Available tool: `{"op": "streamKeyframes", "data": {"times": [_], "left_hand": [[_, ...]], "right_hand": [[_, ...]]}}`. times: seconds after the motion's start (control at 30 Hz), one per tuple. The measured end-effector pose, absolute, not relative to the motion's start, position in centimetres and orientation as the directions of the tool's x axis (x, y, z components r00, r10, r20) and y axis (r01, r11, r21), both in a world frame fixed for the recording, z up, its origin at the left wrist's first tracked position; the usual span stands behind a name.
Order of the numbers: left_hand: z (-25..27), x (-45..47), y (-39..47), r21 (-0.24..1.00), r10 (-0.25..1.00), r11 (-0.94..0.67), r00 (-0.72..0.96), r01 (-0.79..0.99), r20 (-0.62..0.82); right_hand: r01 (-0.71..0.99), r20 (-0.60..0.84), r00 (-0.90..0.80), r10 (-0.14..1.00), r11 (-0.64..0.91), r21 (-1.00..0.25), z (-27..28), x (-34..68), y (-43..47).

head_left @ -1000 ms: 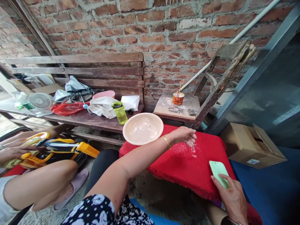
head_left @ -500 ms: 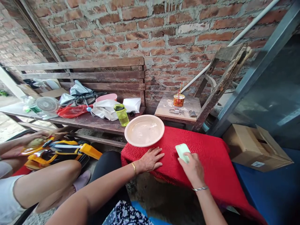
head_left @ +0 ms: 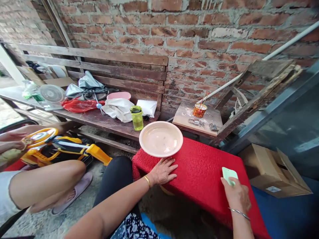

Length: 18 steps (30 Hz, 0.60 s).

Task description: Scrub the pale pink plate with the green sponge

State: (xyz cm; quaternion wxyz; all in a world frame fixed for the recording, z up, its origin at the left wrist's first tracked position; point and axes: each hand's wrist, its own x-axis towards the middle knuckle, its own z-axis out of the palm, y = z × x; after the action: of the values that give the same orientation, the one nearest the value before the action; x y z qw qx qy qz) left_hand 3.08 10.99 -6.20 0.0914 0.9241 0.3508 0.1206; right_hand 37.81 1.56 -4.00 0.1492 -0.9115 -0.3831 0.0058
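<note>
The right hand [head_left: 236, 196] had its fingers wrapped on a small green scraper [head_left: 229, 174], pressed on the red cloth [head_left: 201, 172] near its right edge. The left hand [head_left: 163, 170] lay flat on the cloth, fingers spread apart, just below the pink bowl [head_left: 160, 138].

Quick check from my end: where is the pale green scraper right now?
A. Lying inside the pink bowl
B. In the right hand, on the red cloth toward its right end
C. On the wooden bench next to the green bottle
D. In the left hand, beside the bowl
B: the right hand grips the pale green scraper against the red cloth, while the left hand lies flat, below the pink bowl.
</note>
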Motion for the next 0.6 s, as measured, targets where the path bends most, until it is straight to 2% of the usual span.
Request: {"op": "streamKeyframes", "data": {"times": [0.07, 0.17, 0.27, 0.4, 0.6], "left_hand": [[-6.1, 3.1, 10.9, 0.265, 0.672, -0.736, 0.721, 0.623, 0.171], [-6.3, 3.2, 10.8, 0.284, 0.681, -0.728, 0.707, 0.624, 0.192], [-6.9, 3.4, 11.0, 0.295, 0.683, -0.728, 0.696, 0.619, 0.222], [-7.6, 3.6, 11.2, 0.289, 0.67, -0.741, 0.698, 0.607, 0.251], [-7.8, 4.0, 11.4, 0.284, 0.653, -0.757, 0.695, 0.589, 0.3]], "right_hand": [[0.743, 0.129, 0.655, 0.745, -0.602, -0.294, -3.3, 35.3, 2.6], [0.868, 0.142, 0.425, 0.894, -0.358, -0.344, -2.9, 28.7, 5.8], [0.892, 0.124, 0.31, 0.943, -0.243, -0.38, -3.1, 24.9, 8.6], [0.853, 0.1, 0.44, 0.892, -0.381, -0.356, -2.0, 29.4, 7.5], [0.671, 0.093, 0.73, 0.677, -0.685, -0.284, 2.0, 39.9, 0.6]]}}
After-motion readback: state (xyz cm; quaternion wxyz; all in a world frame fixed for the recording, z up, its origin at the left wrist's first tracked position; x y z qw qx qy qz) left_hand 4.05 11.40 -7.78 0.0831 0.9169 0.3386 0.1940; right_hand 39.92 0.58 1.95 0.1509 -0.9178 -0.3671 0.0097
